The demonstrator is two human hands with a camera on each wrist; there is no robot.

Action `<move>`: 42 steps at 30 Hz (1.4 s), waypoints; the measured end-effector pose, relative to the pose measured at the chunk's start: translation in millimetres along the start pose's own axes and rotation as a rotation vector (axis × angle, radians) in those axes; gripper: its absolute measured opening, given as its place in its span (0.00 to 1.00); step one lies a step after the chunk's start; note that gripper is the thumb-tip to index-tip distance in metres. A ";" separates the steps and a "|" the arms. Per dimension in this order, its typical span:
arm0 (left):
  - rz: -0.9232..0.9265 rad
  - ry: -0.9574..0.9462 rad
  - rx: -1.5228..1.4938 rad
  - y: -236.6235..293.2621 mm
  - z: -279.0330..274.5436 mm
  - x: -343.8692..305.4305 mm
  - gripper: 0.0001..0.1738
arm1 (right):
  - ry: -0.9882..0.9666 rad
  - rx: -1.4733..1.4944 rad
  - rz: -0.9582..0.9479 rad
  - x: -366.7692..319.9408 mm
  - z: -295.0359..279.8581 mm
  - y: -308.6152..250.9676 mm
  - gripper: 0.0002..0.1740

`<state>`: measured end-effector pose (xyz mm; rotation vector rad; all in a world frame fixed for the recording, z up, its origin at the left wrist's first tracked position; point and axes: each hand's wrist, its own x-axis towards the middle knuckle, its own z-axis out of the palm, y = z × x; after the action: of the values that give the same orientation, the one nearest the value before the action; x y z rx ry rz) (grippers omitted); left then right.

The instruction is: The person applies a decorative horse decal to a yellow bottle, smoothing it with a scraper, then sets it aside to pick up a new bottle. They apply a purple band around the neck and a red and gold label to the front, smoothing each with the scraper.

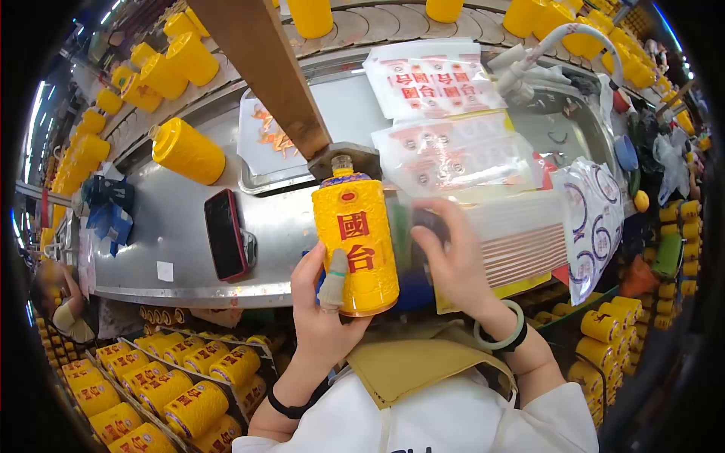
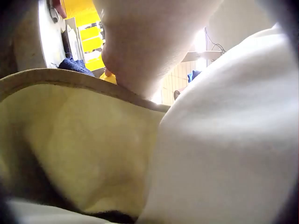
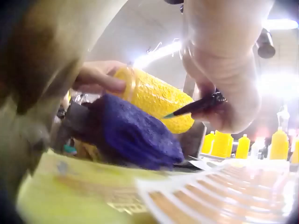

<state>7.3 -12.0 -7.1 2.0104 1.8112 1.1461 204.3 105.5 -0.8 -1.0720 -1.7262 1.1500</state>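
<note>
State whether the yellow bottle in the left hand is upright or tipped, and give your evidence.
Tipped: in the right wrist view, the yellow bottle slants well over, while the bottles behind stand upright.

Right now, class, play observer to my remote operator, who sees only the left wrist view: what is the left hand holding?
Observer: In the head view, the left hand grips a yellow bottle.
Operator: And the right hand?
Observer: In the right wrist view, the right hand holds a dark pointed tool.
Operator: What marks the yellow bottle's front?
Observer: Large red characters, facing the head camera.
</note>
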 end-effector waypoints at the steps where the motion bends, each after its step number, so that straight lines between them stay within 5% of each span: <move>1: 0.007 0.003 -0.007 0.7 0.6 -1.4 0.59 | 0.017 -0.077 -0.026 2.2 -9.3 1.9 0.17; 3: -0.041 0.035 0.001 1.4 3.8 -2.7 0.56 | 0.039 -0.163 -0.056 3.4 -19.6 2.0 0.17; 5: -0.026 0.030 -0.001 2.7 4.0 -2.0 0.57 | 0.016 0.312 0.164 0.6 -24.9 0.5 0.18; 10: -0.027 0.008 -0.004 2.6 3.1 -1.0 0.59 | -0.059 0.282 0.338 -9.5 -37.5 -7.6 0.17; 15: -0.048 0.039 0.013 3.9 4.1 -1.7 0.56 | -0.107 -0.030 0.147 -25.5 -25.4 -6.2 0.13; 17: -0.047 0.026 0.031 3.7 1.8 -0.1 0.56 | -0.085 0.154 0.293 -29.8 -23.4 -6.7 0.11; 23: -0.087 0.071 -0.059 4.2 1.5 1.5 0.56 | -0.065 0.033 0.215 -38.1 -21.4 -6.8 0.10; 30: -0.115 0.102 -0.114 6.8 3.8 1.1 0.56 | -0.028 0.036 0.348 -55.1 -10.6 -12.9 0.09; 37: -0.091 0.087 -0.090 9.5 1.2 0.9 0.54 | -0.135 -0.187 -0.019 -12.2 -27.6 -20.3 0.06; 42: -0.138 0.096 -0.132 8.4 7.6 -2.0 0.55 | -0.261 -0.356 0.008 10.3 -49.1 -27.7 0.08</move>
<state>18.7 -13.2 -7.9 1.7568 1.8337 1.3037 239.8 122.6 40.9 -1.1772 -2.1944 1.0466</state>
